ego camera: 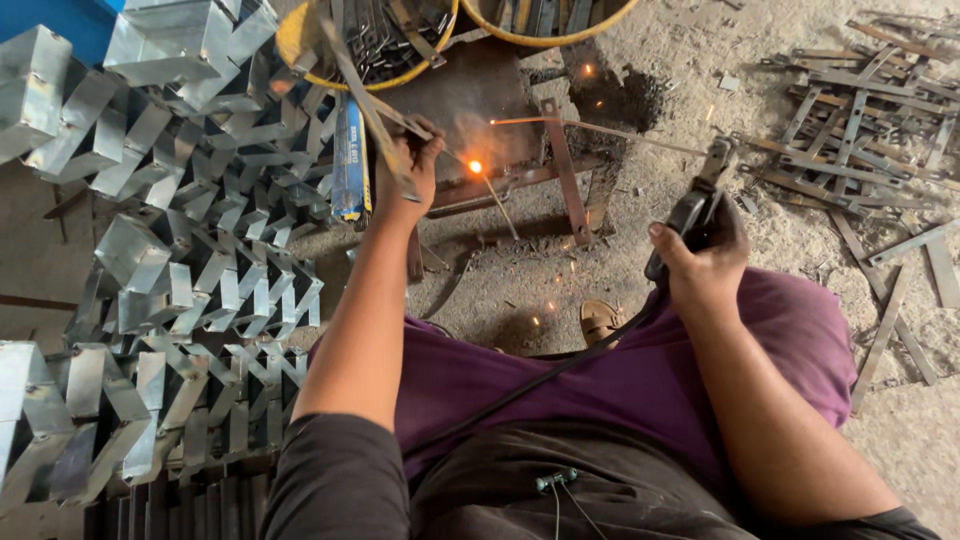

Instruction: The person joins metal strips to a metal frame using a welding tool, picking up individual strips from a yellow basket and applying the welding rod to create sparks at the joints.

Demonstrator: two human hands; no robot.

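The flat grey steel strip [372, 110] stands slanted over a dark, scorched metal work plate [470, 95] that lies on the floor, and the left hand [412, 165] is closed around the strip's lower part, gripping it. The floor [660, 110] is sandy, dusty ground strewn with grit and metal scraps, and the work sits straight on it. To the left a big heap of shiny folded galvanised sheet-metal brackets [190, 230] fills that side, piled in rows. To the right lies a loose scatter of rusty flat steel strips [860, 110], some crossed over one another. At the top edge stand two round yellow-rimmed basins [300, 40] holding more metal pieces. The person's legs, in purple cloth [600, 370], stretch toward the plate. The right hand [700, 255] is wrapped tight round a black welding electrode holder [690, 215], its cable trailing back across the lap. The thin welding rod [600, 127] reaches left from the holder over the plate. A small orange spark [475, 167] glows just right of the left hand.
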